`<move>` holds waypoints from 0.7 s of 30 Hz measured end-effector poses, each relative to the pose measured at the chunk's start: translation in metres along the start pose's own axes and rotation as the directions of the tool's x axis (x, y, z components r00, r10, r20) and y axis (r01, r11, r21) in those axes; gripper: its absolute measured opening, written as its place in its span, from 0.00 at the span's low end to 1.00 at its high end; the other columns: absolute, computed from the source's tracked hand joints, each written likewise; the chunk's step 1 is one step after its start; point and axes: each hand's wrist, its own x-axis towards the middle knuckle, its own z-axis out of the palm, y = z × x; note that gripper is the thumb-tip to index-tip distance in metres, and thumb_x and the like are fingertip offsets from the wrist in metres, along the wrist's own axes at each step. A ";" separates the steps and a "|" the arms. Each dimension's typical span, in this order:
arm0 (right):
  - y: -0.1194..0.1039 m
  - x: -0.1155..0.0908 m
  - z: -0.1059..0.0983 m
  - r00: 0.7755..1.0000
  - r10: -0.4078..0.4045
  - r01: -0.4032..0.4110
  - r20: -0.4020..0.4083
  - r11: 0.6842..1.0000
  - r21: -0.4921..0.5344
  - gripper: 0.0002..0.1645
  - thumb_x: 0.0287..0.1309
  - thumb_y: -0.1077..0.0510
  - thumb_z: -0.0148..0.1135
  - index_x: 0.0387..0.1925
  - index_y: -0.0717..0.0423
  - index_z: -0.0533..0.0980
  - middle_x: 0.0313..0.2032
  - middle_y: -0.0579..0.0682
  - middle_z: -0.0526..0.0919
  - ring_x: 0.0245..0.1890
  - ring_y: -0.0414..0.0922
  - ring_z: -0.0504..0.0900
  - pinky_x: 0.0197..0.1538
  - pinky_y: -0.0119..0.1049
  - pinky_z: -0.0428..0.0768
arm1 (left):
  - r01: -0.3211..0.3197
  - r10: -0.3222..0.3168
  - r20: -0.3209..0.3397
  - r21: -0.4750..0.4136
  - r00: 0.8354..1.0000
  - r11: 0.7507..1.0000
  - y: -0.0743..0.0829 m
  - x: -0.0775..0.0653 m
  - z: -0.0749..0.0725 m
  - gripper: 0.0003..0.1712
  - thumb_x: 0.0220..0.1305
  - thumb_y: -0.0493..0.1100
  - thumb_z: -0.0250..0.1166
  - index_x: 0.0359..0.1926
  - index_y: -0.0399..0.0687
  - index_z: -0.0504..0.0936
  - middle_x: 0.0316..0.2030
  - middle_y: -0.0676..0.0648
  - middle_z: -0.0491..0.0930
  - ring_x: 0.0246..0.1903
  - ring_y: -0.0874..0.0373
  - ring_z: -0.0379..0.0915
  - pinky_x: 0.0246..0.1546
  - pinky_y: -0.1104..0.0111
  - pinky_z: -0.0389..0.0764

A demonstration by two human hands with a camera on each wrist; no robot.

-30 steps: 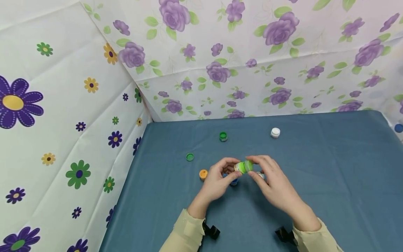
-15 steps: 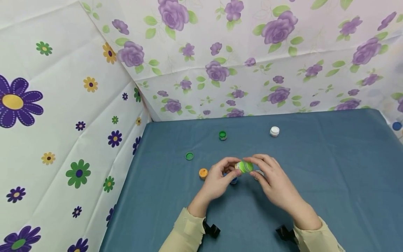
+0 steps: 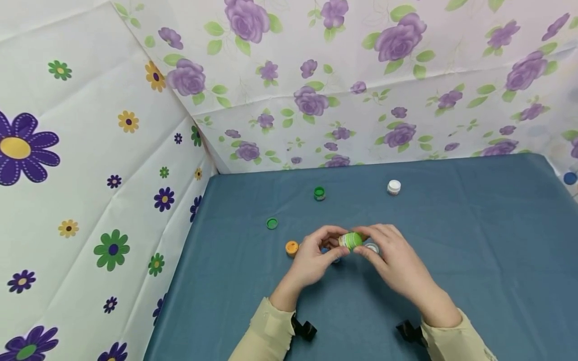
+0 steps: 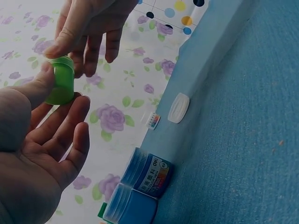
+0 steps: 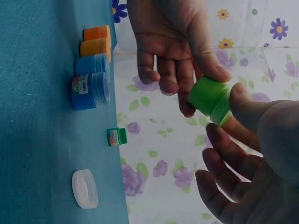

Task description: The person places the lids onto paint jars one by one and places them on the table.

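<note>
Both hands meet on a small light green paint jar point(image 3: 348, 241), held up above the blue-covered table. My left hand point(image 3: 311, 258) grips the jar's body between thumb and fingers, its outer fingers loosely bent in the left wrist view. On the other end, my right hand point(image 3: 399, 268) pinches the green lid point(image 5: 221, 108) with thumb and forefinger. The lid sits against the jar's mouth in the right wrist view. Below the hands stand a dark blue jar point(image 5: 86, 92) and a lighter blue jar point(image 5: 93, 65), mostly hidden in the head view.
Two orange jars point(image 5: 96, 47) stand beside the blue ones. A pale clear lid point(image 3: 372, 247) lies under the right hand. Farther back are a dark green jar point(image 3: 319, 194), its green lid point(image 3: 272, 223) and a white jar point(image 3: 394, 187). Flowered sheets point(image 3: 311, 100) hang behind and at left.
The lid, tilted and offset from the green jar a second ago, now lines up with its mouth. My right fingers have shifted their pinch around it; my left hand keeps its hold.
</note>
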 end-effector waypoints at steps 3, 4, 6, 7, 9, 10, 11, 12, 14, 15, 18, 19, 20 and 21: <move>-0.002 0.001 0.001 0.997 0.072 -0.071 0.030 0.997 -0.024 0.18 0.74 0.46 0.68 0.56 0.51 0.83 0.47 0.46 0.85 0.52 0.49 0.78 0.47 0.49 0.78 | -0.004 0.004 -0.002 0.014 1.000 1.000 0.000 0.000 0.000 0.18 0.74 0.42 0.72 0.61 0.50 0.84 0.44 0.50 0.86 0.39 0.59 0.83 0.37 0.60 0.83; -0.002 0.001 0.001 0.995 0.095 -0.094 0.038 0.995 -0.036 0.18 0.75 0.43 0.66 0.53 0.50 0.84 0.45 0.45 0.84 0.50 0.49 0.78 0.45 0.48 0.77 | -0.003 0.003 -0.001 0.016 1.000 1.000 0.000 0.000 0.001 0.18 0.73 0.42 0.73 0.61 0.51 0.84 0.43 0.50 0.86 0.39 0.60 0.82 0.37 0.59 0.83; -0.004 0.002 0.002 0.989 0.137 -0.134 0.055 0.989 -0.059 0.19 0.77 0.37 0.61 0.45 0.46 0.84 0.39 0.43 0.83 0.43 0.46 0.76 0.41 0.46 0.75 | 0.003 -0.003 0.006 0.016 1.000 1.000 0.000 -0.001 0.001 0.18 0.72 0.42 0.73 0.61 0.52 0.85 0.43 0.51 0.86 0.39 0.60 0.82 0.37 0.59 0.83; -0.005 0.002 0.002 0.986 0.156 -0.152 0.062 0.986 -0.069 0.21 0.79 0.35 0.58 0.41 0.44 0.84 0.36 0.41 0.82 0.41 0.45 0.75 0.39 0.45 0.74 | 0.006 -0.006 0.011 0.016 1.000 1.000 0.000 -0.001 0.001 0.18 0.72 0.43 0.74 0.61 0.52 0.85 0.43 0.51 0.86 0.39 0.60 0.82 0.38 0.59 0.83; -0.006 0.003 0.002 0.978 0.190 -0.183 0.080 0.979 -0.084 0.28 0.81 0.32 0.50 0.32 0.41 0.82 0.29 0.40 0.78 0.34 0.43 0.73 0.37 0.43 0.72 | 0.015 -0.016 0.022 0.013 1.000 1.000 0.000 -0.001 0.002 0.18 0.72 0.43 0.74 0.61 0.52 0.85 0.43 0.52 0.86 0.39 0.60 0.82 0.38 0.59 0.83; -0.006 0.004 0.002 0.974 0.209 -0.201 0.088 0.976 -0.088 0.32 0.82 0.31 0.46 0.27 0.42 0.81 0.26 0.41 0.76 0.31 0.43 0.72 0.35 0.43 0.71 | 0.017 -0.017 0.026 0.008 1.000 1.000 0.001 -0.001 0.002 0.18 0.72 0.43 0.74 0.61 0.52 0.85 0.43 0.52 0.86 0.39 0.60 0.82 0.39 0.59 0.83; -0.007 0.004 0.002 0.969 0.229 -0.220 0.095 0.971 -0.091 0.35 0.83 0.31 0.43 0.23 0.42 0.79 0.23 0.41 0.74 0.27 0.43 0.72 0.33 0.42 0.71 | 0.018 -0.019 0.030 0.006 0.999 1.000 0.001 -0.001 0.002 0.18 0.73 0.43 0.73 0.61 0.52 0.85 0.43 0.52 0.86 0.40 0.60 0.82 0.39 0.59 0.84; -0.006 0.003 0.001 0.964 0.250 -0.242 0.095 0.966 -0.089 0.38 0.84 0.31 0.41 0.20 0.43 0.77 0.20 0.42 0.73 0.24 0.43 0.71 0.31 0.41 0.70 | 0.018 -0.018 0.031 0.004 0.999 1.000 0.002 -0.001 0.003 0.18 0.73 0.43 0.73 0.61 0.52 0.85 0.44 0.53 0.86 0.40 0.60 0.82 0.40 0.58 0.84; -0.005 0.002 0.000 0.957 0.280 -0.274 0.078 0.958 -0.081 0.41 0.85 0.33 0.39 0.16 0.44 0.75 0.16 0.43 0.70 0.18 0.43 0.69 0.27 0.41 0.69 | 0.019 -0.019 0.024 0.000 1.000 1.000 0.002 0.000 0.002 0.18 0.73 0.44 0.73 0.61 0.52 0.85 0.44 0.53 0.85 0.40 0.60 0.82 0.40 0.58 0.84; -0.004 0.002 0.000 0.957 0.283 -0.279 0.062 0.958 -0.073 0.40 0.86 0.34 0.39 0.17 0.45 0.74 0.17 0.44 0.70 0.17 0.43 0.69 0.26 0.40 0.69 | 0.019 -0.019 0.015 -0.001 1.000 1.000 0.002 0.000 0.002 0.18 0.73 0.44 0.73 0.61 0.52 0.85 0.44 0.52 0.86 0.40 0.60 0.82 0.39 0.59 0.84; 0.000 -0.001 -0.001 0.973 0.232 -0.232 -0.001 0.973 -0.017 0.31 0.87 0.40 0.44 0.29 0.46 0.81 0.26 0.44 0.79 0.22 0.42 0.74 0.29 0.42 0.73 | 0.022 -0.022 -0.007 -0.013 1.000 1.000 0.002 0.000 0.001 0.18 0.74 0.42 0.72 0.62 0.50 0.84 0.44 0.51 0.86 0.39 0.59 0.81 0.37 0.62 0.83; 0.002 -0.001 -0.001 0.980 0.196 -0.196 -0.018 0.981 0.003 0.25 0.87 0.42 0.46 0.37 0.46 0.83 0.32 0.43 0.82 0.27 0.42 0.77 0.32 0.42 0.76 | 0.022 -0.023 -0.012 -0.020 1.000 1.000 0.002 0.000 0.001 0.18 0.74 0.42 0.71 0.62 0.50 0.84 0.44 0.50 0.86 0.38 0.58 0.81 0.36 0.64 0.83; 0.004 -0.001 -0.002 0.988 0.154 -0.154 -0.030 0.988 0.022 0.20 0.87 0.45 0.48 0.45 0.46 0.84 0.38 0.44 0.83 0.32 0.42 0.79 0.35 0.44 0.78 | 0.022 -0.022 -0.014 -0.026 1.000 0.999 0.002 0.000 0.000 0.18 0.75 0.42 0.71 0.63 0.49 0.84 0.43 0.49 0.86 0.38 0.56 0.82 0.35 0.65 0.82; 0.005 -0.001 -0.002 0.993 0.112 -0.111 -0.036 0.993 0.038 0.15 0.86 0.48 0.51 0.54 0.47 0.83 0.44 0.44 0.84 0.37 0.42 0.80 0.38 0.45 0.80 | 0.021 -0.022 -0.015 -0.034 1.000 0.999 0.001 0.000 0.000 0.18 0.76 0.41 0.70 0.63 0.48 0.83 0.43 0.48 0.87 0.38 0.53 0.82 0.35 0.66 0.81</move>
